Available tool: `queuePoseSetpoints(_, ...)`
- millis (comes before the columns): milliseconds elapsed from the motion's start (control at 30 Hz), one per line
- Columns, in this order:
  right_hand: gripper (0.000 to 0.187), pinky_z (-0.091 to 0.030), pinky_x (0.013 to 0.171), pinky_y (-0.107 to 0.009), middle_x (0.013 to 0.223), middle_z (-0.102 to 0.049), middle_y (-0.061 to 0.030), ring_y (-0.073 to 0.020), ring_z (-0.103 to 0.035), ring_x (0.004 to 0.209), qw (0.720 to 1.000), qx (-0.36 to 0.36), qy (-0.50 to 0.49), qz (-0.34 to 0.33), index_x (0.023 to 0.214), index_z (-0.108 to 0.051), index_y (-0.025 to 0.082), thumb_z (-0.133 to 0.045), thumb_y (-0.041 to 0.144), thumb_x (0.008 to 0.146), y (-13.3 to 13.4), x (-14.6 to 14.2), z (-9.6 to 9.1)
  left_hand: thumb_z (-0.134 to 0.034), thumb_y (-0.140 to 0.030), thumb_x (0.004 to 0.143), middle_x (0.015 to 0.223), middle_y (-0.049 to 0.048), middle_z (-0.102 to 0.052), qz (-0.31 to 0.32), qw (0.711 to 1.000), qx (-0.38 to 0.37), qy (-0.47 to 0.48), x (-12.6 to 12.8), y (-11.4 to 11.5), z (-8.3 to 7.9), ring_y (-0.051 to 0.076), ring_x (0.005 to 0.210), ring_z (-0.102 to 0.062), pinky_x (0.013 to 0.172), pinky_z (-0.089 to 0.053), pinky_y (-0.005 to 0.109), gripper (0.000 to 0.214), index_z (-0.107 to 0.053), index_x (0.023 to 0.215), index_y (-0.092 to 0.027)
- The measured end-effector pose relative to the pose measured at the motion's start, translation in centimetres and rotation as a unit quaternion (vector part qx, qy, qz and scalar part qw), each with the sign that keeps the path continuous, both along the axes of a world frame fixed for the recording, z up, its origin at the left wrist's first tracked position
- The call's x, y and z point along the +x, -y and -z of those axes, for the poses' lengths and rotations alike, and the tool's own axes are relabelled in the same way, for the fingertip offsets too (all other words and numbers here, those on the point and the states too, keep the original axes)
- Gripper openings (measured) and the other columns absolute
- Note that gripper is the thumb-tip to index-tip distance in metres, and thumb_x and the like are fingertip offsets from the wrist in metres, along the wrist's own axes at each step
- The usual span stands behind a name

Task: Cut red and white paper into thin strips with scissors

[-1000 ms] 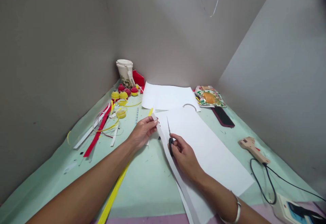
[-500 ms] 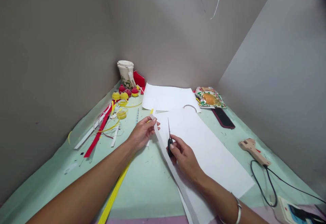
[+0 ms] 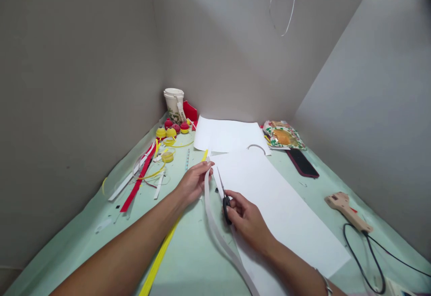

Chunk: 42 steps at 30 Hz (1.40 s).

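My left hand pinches the far end of a long white paper strip, which curves down toward the table's near edge. Just to its right, my right hand grips black-handled scissors, their blades pointing away from me and close to the strip's far end. Beneath and beside my right hand lies a large white paper sheet. Yellow strips run along the table under my left forearm.
Red strips, small red and yellow pieces and a paper cup are on the left. Another white sheet lies at the back. On the right are a phone, a snack packet and a corded glue gun.
The white strip now bows away from the sheet's edge, with green table showing between them. The scissors have shifted slightly toward me. The whole view has tilted a little upward and left.
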State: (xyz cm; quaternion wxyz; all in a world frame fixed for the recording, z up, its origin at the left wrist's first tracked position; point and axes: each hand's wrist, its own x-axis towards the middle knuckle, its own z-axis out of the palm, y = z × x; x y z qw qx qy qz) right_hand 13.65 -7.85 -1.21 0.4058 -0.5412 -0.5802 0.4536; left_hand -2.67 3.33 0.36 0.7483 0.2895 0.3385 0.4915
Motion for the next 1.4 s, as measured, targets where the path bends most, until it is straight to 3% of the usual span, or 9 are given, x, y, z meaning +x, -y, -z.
queuePoseSetpoints(400,0.035,-0.038,0.059,-0.024,0.078,-0.052,0.0014,-0.0110,-0.046,0.062,1.000,0.006,-0.016,0.008,0.119,-0.059,0.020,-0.053,0.026,0.085,0.1,-0.3,0.2,-0.073,-0.012,0.071,0.077,0.0011,-0.065,0.063,0.996,0.054,-0.013,0.0,0.2,0.1,0.008,0.064,-0.060,0.059,-0.048,0.018,0.018,-0.068,0.088,-0.011)
queuePoseSetpoints(767,0.035,-0.039,0.061,-0.024,0.080,-0.052,0.0019,-0.0112,-0.046,0.063,1.000,0.001,-0.001,-0.008,0.120,-0.059,0.022,-0.052,0.023,0.085,0.1,-0.2,0.2,-0.072,-0.014,0.073,0.072,0.0000,-0.060,0.058,0.997,0.041,-0.020,0.1,0.4,-0.1,0.005,0.056,-0.055,0.049,-0.042,0.014,0.012,-0.065,0.083,-0.010)
queuePoseSetpoints(1400,0.035,-0.038,0.058,-0.023,0.078,-0.049,0.0013,-0.0109,-0.045,0.063,0.998,-0.003,-0.067,0.012,0.118,-0.060,0.018,-0.054,0.029,0.086,-0.3,-0.2,1.1,-0.069,-0.010,0.076,0.073,0.0005,-0.063,0.029,0.999,0.023,0.017,0.0,0.0,0.3,0.007,0.063,-0.061,0.058,-0.050,0.016,0.007,-0.064,0.079,-0.013)
